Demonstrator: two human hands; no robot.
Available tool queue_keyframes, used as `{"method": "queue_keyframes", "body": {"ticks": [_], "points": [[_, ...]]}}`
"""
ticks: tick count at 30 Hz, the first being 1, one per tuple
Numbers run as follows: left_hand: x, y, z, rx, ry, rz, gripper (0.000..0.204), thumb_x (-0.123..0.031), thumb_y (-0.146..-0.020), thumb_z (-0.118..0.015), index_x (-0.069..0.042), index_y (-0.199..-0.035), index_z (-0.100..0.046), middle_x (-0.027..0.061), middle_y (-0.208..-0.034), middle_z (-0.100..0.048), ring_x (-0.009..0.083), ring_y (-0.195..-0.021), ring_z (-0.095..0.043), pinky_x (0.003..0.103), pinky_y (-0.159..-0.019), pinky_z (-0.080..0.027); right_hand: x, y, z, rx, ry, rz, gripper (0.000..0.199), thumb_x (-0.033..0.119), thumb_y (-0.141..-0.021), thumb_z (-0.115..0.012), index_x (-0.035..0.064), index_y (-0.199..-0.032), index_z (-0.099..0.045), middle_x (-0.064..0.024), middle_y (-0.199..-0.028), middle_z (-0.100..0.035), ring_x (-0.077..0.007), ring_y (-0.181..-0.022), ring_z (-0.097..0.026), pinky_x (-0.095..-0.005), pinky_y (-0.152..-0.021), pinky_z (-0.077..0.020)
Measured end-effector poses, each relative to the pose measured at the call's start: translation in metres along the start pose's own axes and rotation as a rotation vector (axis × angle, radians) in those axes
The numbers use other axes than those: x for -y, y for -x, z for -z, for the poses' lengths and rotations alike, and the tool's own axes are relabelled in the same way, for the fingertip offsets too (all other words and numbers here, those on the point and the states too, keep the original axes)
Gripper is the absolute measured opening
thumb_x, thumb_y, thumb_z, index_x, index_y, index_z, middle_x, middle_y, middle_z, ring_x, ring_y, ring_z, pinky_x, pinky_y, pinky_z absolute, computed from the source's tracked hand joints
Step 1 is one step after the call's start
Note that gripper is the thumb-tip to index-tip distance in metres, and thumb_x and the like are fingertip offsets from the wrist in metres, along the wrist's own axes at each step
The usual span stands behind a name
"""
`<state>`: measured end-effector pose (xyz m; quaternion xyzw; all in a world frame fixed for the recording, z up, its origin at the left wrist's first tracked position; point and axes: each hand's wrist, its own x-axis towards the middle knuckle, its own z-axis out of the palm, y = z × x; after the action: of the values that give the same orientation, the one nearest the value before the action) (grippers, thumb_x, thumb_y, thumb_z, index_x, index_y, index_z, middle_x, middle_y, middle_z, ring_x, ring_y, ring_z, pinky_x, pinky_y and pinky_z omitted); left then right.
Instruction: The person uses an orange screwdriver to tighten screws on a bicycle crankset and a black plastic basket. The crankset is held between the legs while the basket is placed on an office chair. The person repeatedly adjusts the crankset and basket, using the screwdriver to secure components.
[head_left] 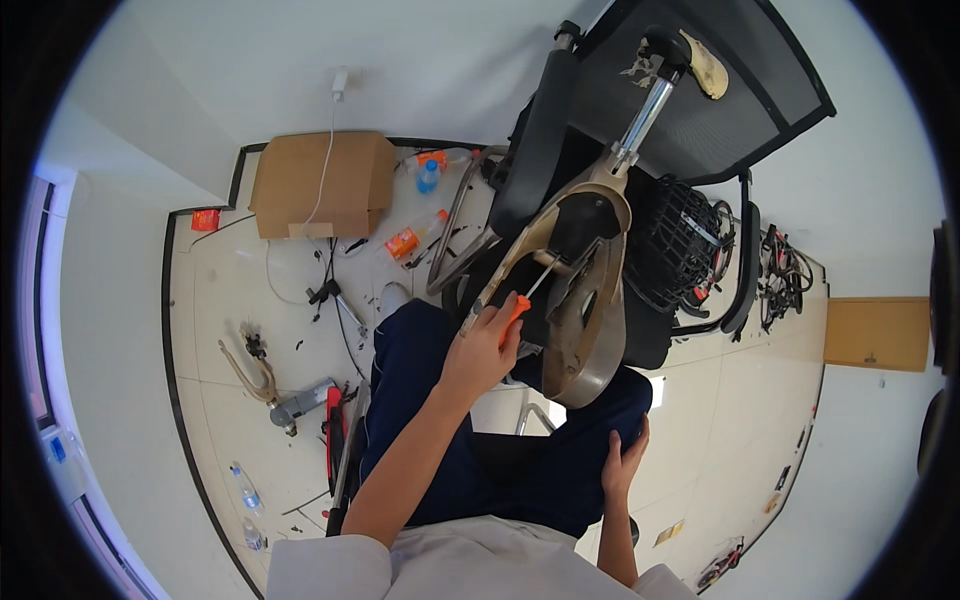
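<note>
My left hand closes around the orange screwdriver, its shaft pointing into the bike frame lying over the chair seat. My right hand rests loosely spread on my thigh. Near the floor's far edge, the cardboard box hides its contents.

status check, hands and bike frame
Left hand holding orange-handled screwdriver. Right hand resting on thigh. Bike frame over office chair. No obvious obstruction.

The left hand hides part of the orange screwdriver; we cannot tell whether its tip touches the frame. Beyond the right hand, a dark object is too small to identify.
</note>
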<state>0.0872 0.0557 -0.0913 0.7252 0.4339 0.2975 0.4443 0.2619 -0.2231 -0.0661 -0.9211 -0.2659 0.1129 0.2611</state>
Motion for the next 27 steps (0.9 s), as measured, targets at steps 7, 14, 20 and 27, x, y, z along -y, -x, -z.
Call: {"method": "queue_keyframes", "body": {"ticks": [7, 14, 20, 27], "points": [[-0.002, 0.002, 0.0, -0.013, 0.023, -0.016, 0.038, -0.011, -0.089, -0.063, -0.001, -0.126, -0.059, 0.0155, -0.082, -0.061, 0.0323, -0.068, -0.062, 0.037, -0.061, -0.051, -0.001, 0.002, 0.002, 0.0, -0.029, 0.001, 0.065, 0.02, -0.089, -0.06, 0.0014, -0.145, -0.032, -0.0225, -0.143, -0.038, -0.038, -0.135, -0.036, -0.0424, -0.114, -0.026], [0.0, 0.004, -0.004, -0.053, -0.017, -0.09, 0.039, -0.011, -0.089, -0.061, 0.0, -0.125, -0.058, 0.0152, -0.082, -0.061, 0.0337, -0.067, -0.063, 0.04, -0.06, -0.053, -0.002, 0.007, 0.006, -0.004, -0.049, 0.006, 0.066, 0.021, -0.089, -0.06, 0.0021, -0.146, -0.032, -0.0226, -0.144, -0.037, -0.038, -0.135, -0.035, -0.0424, -0.114, -0.0265], [0.003, 0.007, -0.01, -0.045, -0.047, -0.1, 0.039, -0.014, -0.09, -0.059, 0.0, -0.127, -0.057, 0.0158, -0.084, -0.061, 0.035, -0.069, -0.063, 0.04, -0.061, -0.053, -0.005, 0.01, 0.007, -0.006, -0.075, 0.023, 0.066, 0.023, -0.09, -0.06, 0.003, -0.146, -0.032, -0.0225, -0.144, -0.037, -0.0384, -0.135, -0.036, -0.0427, -0.113, -0.0271], [0.006, 0.008, -0.011, -0.037, -0.085, -0.112, 0.04, -0.014, -0.091, -0.058, -0.001, -0.128, -0.055, 0.0158, -0.084, -0.06, 0.0354, -0.069, -0.063, 0.041, -0.061, -0.053, -0.009, 0.011, 0.007, -0.007, -0.077, 0.035, 0.065, 0.024, -0.091, -0.061, 0.0021, -0.145, -0.033, -0.0226, -0.145, -0.037, -0.038, -0.136, -0.035, -0.0421, -0.114, -0.0265]]}}
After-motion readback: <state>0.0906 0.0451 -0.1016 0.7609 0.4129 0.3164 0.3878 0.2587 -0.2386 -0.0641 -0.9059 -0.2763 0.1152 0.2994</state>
